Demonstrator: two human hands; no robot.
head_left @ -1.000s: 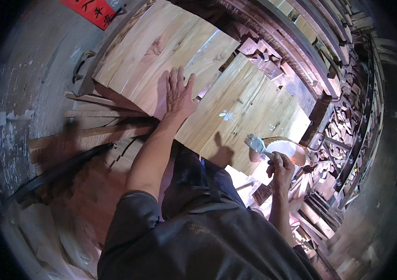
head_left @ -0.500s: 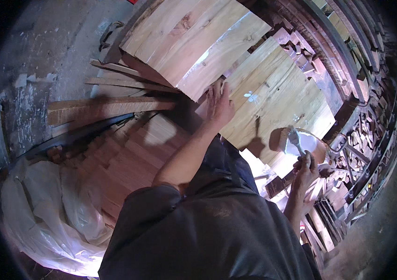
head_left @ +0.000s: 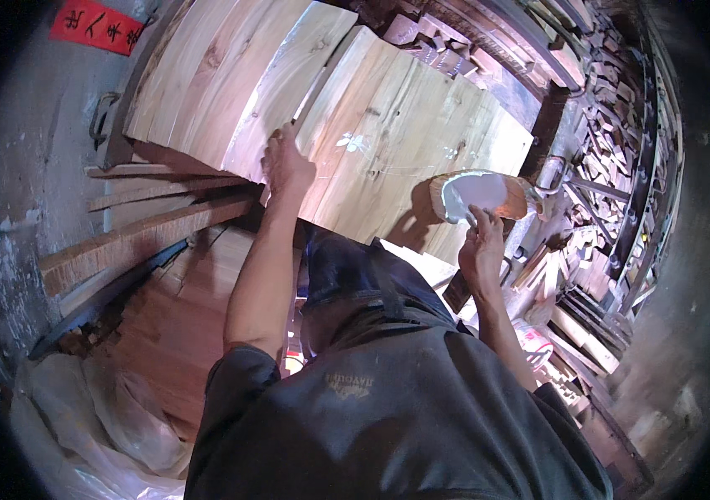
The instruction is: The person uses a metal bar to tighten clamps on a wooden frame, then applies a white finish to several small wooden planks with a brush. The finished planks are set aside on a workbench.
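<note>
Pale wooden boards lie side by side, a left group [head_left: 205, 75] and a right panel [head_left: 405, 125], with a narrow dark gap between them. At the near end of this gap my left hand [head_left: 288, 167] has its fingers curled over the edge of a wooden board [head_left: 275, 96]. A wooden bowl [head_left: 515, 200] of white, glue-like liquid [head_left: 470, 192] rests at the panel's near right corner. My right hand [head_left: 481, 243] grips a brush [head_left: 471, 218] by its handle, its head down in the bowl and hidden. White smears [head_left: 353, 142] mark the panel.
Rough wooden strips [head_left: 146, 246] jut out at the left, above stacked reddish boards [head_left: 180, 333]. Clear plastic sheeting [head_left: 96, 417] bunches at lower left. Metal rails [head_left: 638, 175] and heaped offcuts [head_left: 605, 133] line the right. A red paper strip [head_left: 98, 25] hangs at upper left.
My view has shifted, so the boards sit further left. The brush, earlier visible over the bowl's edge, is now lower in the bowl. My left hand stays by the gap.
</note>
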